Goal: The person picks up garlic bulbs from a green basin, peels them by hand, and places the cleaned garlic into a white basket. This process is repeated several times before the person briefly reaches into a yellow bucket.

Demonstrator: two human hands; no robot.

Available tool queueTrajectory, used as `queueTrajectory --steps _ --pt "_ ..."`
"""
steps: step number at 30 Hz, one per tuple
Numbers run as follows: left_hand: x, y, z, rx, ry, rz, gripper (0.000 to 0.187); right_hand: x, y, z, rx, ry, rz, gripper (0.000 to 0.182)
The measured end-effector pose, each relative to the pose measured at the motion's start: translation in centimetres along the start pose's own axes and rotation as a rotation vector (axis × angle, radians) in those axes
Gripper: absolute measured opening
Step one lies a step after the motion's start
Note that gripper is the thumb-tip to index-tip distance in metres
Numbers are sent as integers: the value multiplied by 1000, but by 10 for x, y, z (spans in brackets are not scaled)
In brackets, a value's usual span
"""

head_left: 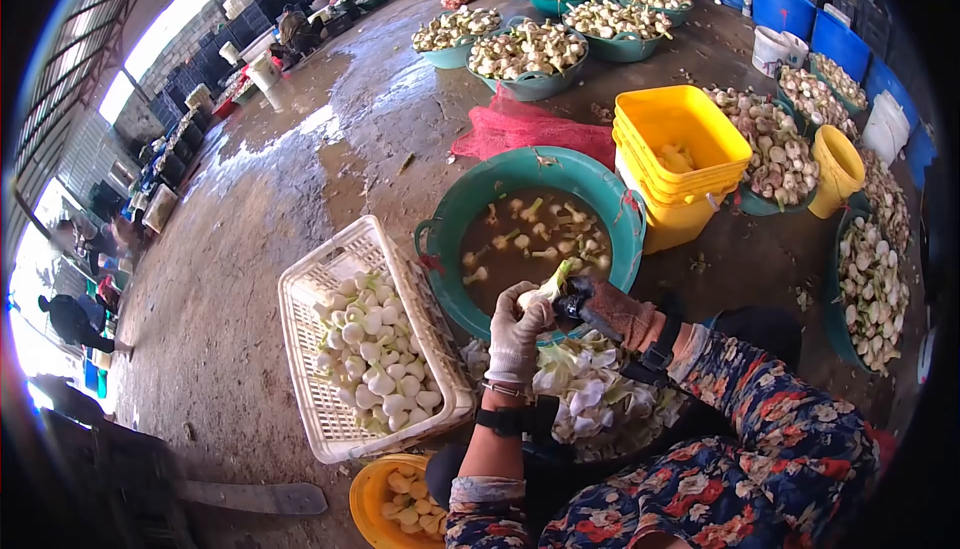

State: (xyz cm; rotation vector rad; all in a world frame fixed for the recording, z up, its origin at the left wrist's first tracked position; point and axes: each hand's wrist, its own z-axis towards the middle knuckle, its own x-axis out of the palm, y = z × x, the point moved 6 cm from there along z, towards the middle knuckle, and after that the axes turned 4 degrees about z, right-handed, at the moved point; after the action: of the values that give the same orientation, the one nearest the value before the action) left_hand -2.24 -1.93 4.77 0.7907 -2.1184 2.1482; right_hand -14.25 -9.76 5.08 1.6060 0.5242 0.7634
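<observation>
My left hand, in a pale knit glove, grips a garlic bulb whose green stem points up and right. Close against that bulb is my right hand, in a brown glove with dark fingertips; its fingers are closed, and what they hold is hidden. Both hands are over the near rim of a green tub of brown water, where several loose garlic bulbs float. Below my hands lies a heap of peeled garlic skins and leaves.
To the left stands a white plastic crate with cleaned garlic bulbs. A yellow bucket holds more bulbs. Stacked yellow containers and a red mesh bag are beyond the tub. Garlic-filled basins line the back; people work far left.
</observation>
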Motion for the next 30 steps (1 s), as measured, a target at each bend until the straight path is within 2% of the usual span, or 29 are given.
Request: queueTrajectory --steps 2,4,6,8,11,13,15,16,18,19,20,22,23,26,27,28,30 --pt "-1 1 -2 -11 -55 45 42 -6 -2 2 28 4 -77 23" --pt "-4 6 -4 -108 -97 -127 39 -5 -3 3 54 9 -155 24" --pt "-2 8 -5 -105 -65 -163 39 -5 3 2 -33 -9 -265 25" --pt "-4 10 -5 -100 -34 -197 39 -16 -18 9 -49 2 -249 25" --pt "-9 15 -1 -99 -8 -271 46 -18 -30 12 -116 24 -236 26" --pt "-8 14 -2 -98 21 -249 51 -8 -15 9 -174 40 -244 27" --pt "3 7 -5 -66 91 -166 66 -4 -3 2 -184 -27 -39 26" --pt "6 6 -6 -67 95 -166 66 -9 -4 0 -185 -31 -40 26" --pt "6 0 -8 5 95 17 73 -10 -7 1 -246 25 -576 26" --pt "4 -1 -8 24 50 7 69 -12 -13 1 -223 -30 -378 25" --pt "5 -3 -7 23 50 7 69 -11 -17 2 -222 -30 -377 25" --pt "-3 -7 -5 -23 -119 128 63 -14 -25 5 -95 -151 330 23" --pt "-4 -9 -3 39 -179 118 50 -13 -24 3 -94 -151 332 23" --pt "-31 11 12 92 -252 144 40 -5 -20 -3 35 -115 171 21" --pt "-36 10 11 10 -327 367 32 -3 -25 -1 90 -97 260 20" --pt "-34 13 10 8 -328 368 32 -1 -28 -1 144 -80 349 20" --pt "-19 7 6 119 -287 367 31 2 -23 -5 187 -109 326 20"
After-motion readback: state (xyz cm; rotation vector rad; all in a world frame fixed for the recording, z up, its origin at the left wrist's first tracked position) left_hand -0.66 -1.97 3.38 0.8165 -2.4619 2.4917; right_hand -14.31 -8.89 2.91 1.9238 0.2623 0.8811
